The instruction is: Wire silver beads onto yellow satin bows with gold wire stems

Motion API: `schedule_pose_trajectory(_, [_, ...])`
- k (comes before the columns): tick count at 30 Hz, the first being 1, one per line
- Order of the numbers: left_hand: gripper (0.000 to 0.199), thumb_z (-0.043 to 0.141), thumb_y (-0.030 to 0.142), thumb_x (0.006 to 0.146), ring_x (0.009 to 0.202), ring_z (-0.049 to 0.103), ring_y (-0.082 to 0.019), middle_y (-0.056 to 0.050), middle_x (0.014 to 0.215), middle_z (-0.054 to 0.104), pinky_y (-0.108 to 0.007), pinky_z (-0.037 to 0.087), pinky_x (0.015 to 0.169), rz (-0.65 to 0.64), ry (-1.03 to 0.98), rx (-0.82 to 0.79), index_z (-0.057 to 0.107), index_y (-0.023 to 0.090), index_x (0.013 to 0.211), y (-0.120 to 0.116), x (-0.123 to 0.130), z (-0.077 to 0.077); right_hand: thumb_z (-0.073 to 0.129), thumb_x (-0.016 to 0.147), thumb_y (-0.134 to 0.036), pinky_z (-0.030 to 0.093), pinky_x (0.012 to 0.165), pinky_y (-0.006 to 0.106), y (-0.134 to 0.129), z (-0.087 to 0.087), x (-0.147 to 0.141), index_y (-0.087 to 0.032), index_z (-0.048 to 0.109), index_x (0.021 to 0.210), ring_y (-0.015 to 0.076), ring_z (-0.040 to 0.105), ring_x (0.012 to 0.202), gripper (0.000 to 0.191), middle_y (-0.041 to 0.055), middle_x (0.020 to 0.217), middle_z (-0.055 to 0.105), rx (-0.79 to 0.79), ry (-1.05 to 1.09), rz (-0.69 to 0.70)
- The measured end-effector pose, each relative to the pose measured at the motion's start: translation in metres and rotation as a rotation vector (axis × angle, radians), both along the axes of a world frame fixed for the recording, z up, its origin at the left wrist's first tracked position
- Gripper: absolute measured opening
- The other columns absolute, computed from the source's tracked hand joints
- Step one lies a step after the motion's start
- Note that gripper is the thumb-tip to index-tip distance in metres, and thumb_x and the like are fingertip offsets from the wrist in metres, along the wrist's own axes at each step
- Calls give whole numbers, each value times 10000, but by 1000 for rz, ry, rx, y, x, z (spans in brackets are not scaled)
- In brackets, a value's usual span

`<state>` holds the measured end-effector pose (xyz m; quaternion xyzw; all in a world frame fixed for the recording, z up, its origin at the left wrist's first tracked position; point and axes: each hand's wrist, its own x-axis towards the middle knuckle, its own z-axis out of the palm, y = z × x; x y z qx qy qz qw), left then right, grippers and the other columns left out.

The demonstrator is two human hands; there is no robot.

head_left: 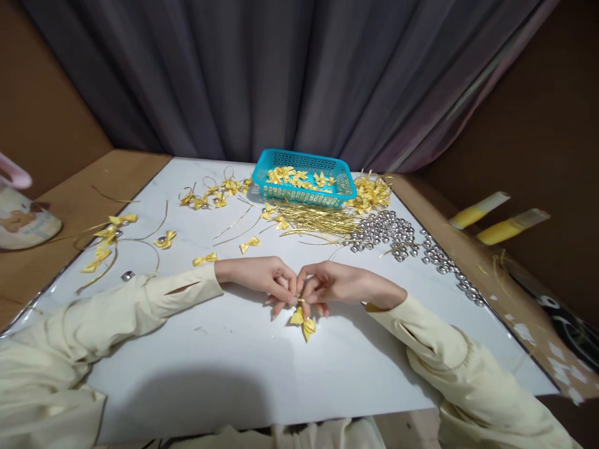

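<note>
Yellow bow (309,328) sits just below the hands; left hand (269,277) and right hand (334,280) both pinch its gold tie (300,300). Blue basket (304,196) beyond holds more bows (286,176).

Left arm (116,312) angled in from my left, right arm (449,355) from my right, and they meet right in front of me! Left hand (271,277), right hand (334,284), fingertips practically together, thumbs and forefingers pinching, other fingers curled below; right wrist (390,297) sharply bent, left wrist (228,270) nearly straight!
</note>
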<state>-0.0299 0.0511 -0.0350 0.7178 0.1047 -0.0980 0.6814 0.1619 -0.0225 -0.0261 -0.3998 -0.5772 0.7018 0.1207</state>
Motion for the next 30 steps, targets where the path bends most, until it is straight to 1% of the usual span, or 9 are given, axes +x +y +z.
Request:
schedule_pose_trajectory(3, [209, 635, 299, 826, 491, 545, -80, -11, 553, 662, -174, 417, 519, 16, -11, -26, 589, 131, 711, 0, 0, -2, 572, 735, -99, 474, 515, 228, 0, -2, 0, -148, 506, 889, 95, 577, 506, 175, 21, 693, 684, -6, 10, -11])
schedule_pose_trajectory(9, [191, 650, 316, 819, 496, 549, -82, -11, 559, 668, -173, 429, 527, -2, -17, -40, 646, 125, 804, 0, -1, 0, 581, 751, -105, 461, 506, 221, 0, -2, -1, -156, 494, 861, 92, 584, 502, 150, 10, 679, 685, -16, 35, -19])
schedule_pose_trajectory(15, [227, 647, 330, 815, 485, 526, -80, -20, 555, 663, -173, 429, 527, 2, -4, -7, 630, 125, 721, 0, -1, 0, 629, 758, -178, 472, 524, 229, 1, -2, 0, -152, 500, 883, 94, 580, 519, 182, 20, 691, 676, -7, 40, -13])
schedule_pose_trajectory(19, [218, 637, 304, 824, 478, 506, -71, -16, 556, 663, -166, 417, 525, -9, -3, 9, 607, 130, 697, 0, 0, 2, 698, 717, -272, 489, 537, 243, 0, 0, 1, -123, 562, 878, 107, 580, 542, 259, 26, 695, 646, 9, -29, -18])
schedule_pose_trajectory(21, [198, 635, 289, 826, 472, 498, -68, -10, 551, 664, -163, 411, 524, -11, 4, 17, 604, 134, 707, 0, 0, 2, 704, 706, -323, 484, 536, 237, -1, 1, 0, -114, 605, 837, 109, 568, 549, 266, 19, 678, 620, 53, -66, -29])
schedule_pose_trajectory(24, [176, 634, 279, 822, 466, 494, -70, -9, 545, 665, -164, 409, 522, -5, 24, 19, 609, 133, 726, 1, 0, 3, 649, 737, -369, 432, 492, 210, -4, 2, -4, -112, 666, 785, 94, 507, 510, 262, 3, 614, 587, 209, -185, -42])
schedule_pose_trajectory(27, [174, 632, 273, 818, 461, 487, -72, -13, 539, 665, -169, 409, 518, 3, 27, 11, 601, 131, 723, 0, 0, 1, 607, 748, -270, 384, 494, 200, -7, 3, -8, -104, 704, 768, 89, 472, 511, 193, 4, 597, 601, 347, -303, -79])
schedule_pose_trajectory(30, [196, 627, 285, 819, 452, 479, -74, -13, 529, 655, -177, 403, 506, 36, 9, 2, 592, 128, 707, -4, -1, 2, 593, 741, -193, 378, 524, 206, -9, 7, -10, -97, 722, 757, 101, 486, 549, 162, 21, 630, 639, 412, -345, -117])
